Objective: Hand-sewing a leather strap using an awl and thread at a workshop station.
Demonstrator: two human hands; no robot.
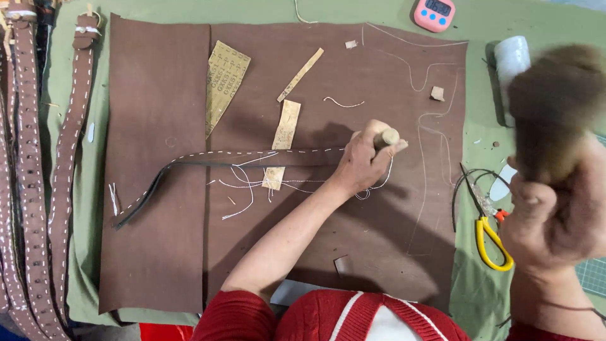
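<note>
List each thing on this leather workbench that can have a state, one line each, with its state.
left hand: gripped round a wooden-handled tool, upright on the strap
right hand: raised, holding a blurred mallet
stitched strap: flat on brown leather, threads loose
yellow-handled snips: lying unused
pink timer: display on

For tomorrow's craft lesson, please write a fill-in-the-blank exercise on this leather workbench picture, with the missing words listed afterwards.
1. The left hand grips a wooden-handled punch standing on the stitched ____ strap.
2. The right hand holds a blurred ____ raised above the bench.
3. The scissors by the right hand have ____ handles.
4. The timer at the top is ____.

Missing words: leather; mallet; yellow; pink
</note>
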